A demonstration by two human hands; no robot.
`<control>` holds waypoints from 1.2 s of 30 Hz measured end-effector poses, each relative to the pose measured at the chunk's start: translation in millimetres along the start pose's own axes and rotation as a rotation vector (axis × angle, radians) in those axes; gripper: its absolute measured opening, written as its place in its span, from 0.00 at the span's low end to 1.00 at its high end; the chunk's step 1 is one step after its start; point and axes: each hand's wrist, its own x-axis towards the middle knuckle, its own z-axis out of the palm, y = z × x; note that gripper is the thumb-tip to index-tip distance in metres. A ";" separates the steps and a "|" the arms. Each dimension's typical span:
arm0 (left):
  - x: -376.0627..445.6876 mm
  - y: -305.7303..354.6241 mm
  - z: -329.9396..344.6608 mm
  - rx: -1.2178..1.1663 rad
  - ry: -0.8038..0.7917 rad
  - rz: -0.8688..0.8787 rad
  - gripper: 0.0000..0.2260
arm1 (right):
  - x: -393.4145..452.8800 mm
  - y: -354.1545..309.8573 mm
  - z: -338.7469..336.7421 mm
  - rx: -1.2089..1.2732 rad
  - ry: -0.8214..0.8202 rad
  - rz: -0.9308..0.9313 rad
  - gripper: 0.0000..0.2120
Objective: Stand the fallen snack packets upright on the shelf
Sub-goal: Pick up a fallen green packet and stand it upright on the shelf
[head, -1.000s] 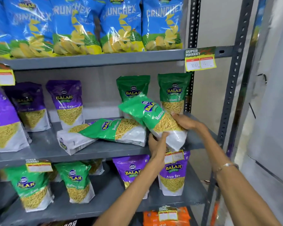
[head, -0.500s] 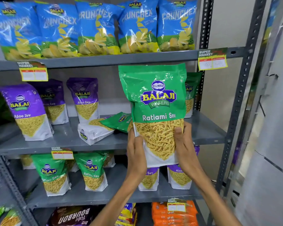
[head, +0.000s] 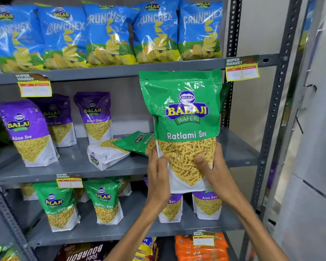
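Blue Crunchex crisp bags line the top tier of a grey metal rack, yellow supermarket price tags clipped to its edges, with orange packets and a brown Bourbon biscuit pack stacked at the bottom.

I face a grey metal rack with perforated uprights filling the frame's left and centre; a pale wall sits upper right; evenly lit.

Both forearms reach up and forward, left hand and right hand clasped in a facing grip.
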 end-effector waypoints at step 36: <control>103.7 -89.1 108.0 -0.051 0.082 0.061 0.23 | 124.0 142.2 -78.2 -0.446 0.648 -0.216 0.11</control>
